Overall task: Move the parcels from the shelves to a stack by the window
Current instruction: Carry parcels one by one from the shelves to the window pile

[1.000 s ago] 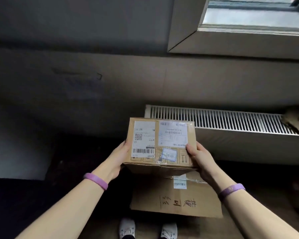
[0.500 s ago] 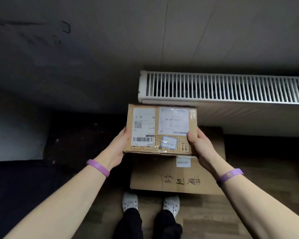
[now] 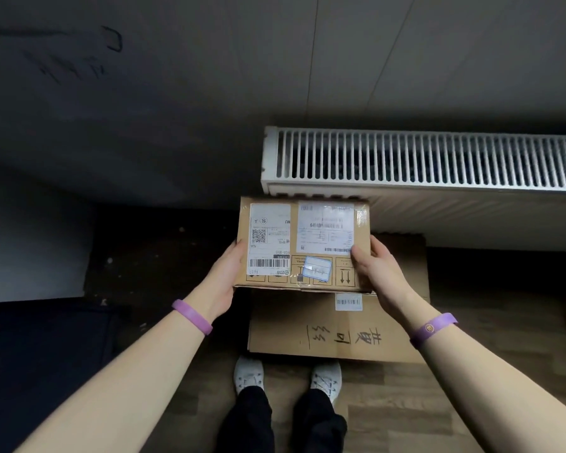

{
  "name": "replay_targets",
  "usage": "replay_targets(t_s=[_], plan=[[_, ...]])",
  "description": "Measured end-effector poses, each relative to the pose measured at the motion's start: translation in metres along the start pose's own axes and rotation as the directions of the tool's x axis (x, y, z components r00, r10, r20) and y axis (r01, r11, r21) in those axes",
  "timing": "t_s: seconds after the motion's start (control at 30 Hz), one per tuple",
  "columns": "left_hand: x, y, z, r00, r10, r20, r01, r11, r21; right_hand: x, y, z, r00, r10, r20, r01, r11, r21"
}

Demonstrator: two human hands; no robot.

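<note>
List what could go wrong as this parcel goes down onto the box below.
1. The small parcel is gripped only at its side faces by the left hand and right hand; with nothing under it, it could slip.
2. It sits toward the far left of the large box, so it may land off-centre and overhang.
3. The radiator is close behind; pushing forward could knock the parcel against it.

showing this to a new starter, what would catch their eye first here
First, the small labelled parcel at centre, held at its sides by the left hand and right hand. Under it, the bigger box with handwriting lies on the floor. Behind, the white radiator runs along the wall to the right.
</note>
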State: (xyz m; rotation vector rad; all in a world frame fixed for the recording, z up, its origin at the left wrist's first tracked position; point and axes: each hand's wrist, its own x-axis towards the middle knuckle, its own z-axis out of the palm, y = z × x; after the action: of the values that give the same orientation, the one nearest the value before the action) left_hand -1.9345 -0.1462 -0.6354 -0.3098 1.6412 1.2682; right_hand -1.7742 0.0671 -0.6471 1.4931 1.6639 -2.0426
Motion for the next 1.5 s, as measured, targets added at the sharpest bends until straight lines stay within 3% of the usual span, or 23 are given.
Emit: replay_targets(t_s=[0.27,0.53,0.7,0.83,0.9,0.97,1.0,1.07,1.13,1.27,1.5], plan=[[-0.084,0.083,-0.004,0.997,0.007,-0.083,-0.005,1.0,0.022,-0.066,-0.088,0.004,0.992,-0.038,-0.117,0.031,0.997,-0.065],[-0.194,0.192,-0.01,0.975,0.22,-0.025,-0.218,0.973,0.071,-0.157,-0.226,0.037,0.96,-0.271,-0.067,0.259,0.954,-0.15],[-0.27,0.262,-0.016,0.908,0.414,-0.06,-0.41,0.909,0.068,-0.21,-0.314,0.062,0.889,-0.457,0.007,0.454,0.882,-0.126],[-0.322,0.282,-0.028,0.81,0.567,-0.151,-0.553,0.823,0.128,-0.248,-0.363,0.079,0.809,-0.56,0.175,0.582,0.805,-0.113],[-0.345,0.277,-0.041,0.696,0.674,-0.249,-0.525,0.714,0.464,-0.263,-0.38,0.092,0.697,-0.654,0.294,0.715,0.664,-0.22],[-0.368,0.261,-0.06,0.544,0.79,-0.284,-0.27,0.485,0.832,-0.277,-0.387,0.11,0.546,-0.709,0.446,0.823,0.356,-0.443],[-0.38,0.25,-0.071,0.485,0.827,-0.284,-0.168,0.407,0.898,-0.285,-0.388,0.12,0.473,-0.701,0.534,0.822,0.132,-0.555],[-0.406,0.227,-0.089,0.409,0.855,-0.317,-0.033,0.362,0.932,-0.305,-0.385,0.143,0.332,-0.647,0.686,0.73,-0.284,-0.621],[-0.434,0.203,-0.105,0.364,0.855,-0.369,0.098,0.359,0.928,-0.326,-0.379,0.168,0.209,-0.565,0.798,0.643,-0.536,-0.547],[-0.496,0.153,-0.13,0.293,0.821,-0.489,0.294,0.41,0.864,-0.372,-0.362,0.22,0.02,-0.4,0.916,0.548,-0.762,-0.345],[-0.616,0.039,-0.16,0.145,0.662,-0.735,0.454,0.616,0.644,-0.482,-0.302,0.308,-0.267,-0.157,0.951,0.481,-0.877,-0.01]])
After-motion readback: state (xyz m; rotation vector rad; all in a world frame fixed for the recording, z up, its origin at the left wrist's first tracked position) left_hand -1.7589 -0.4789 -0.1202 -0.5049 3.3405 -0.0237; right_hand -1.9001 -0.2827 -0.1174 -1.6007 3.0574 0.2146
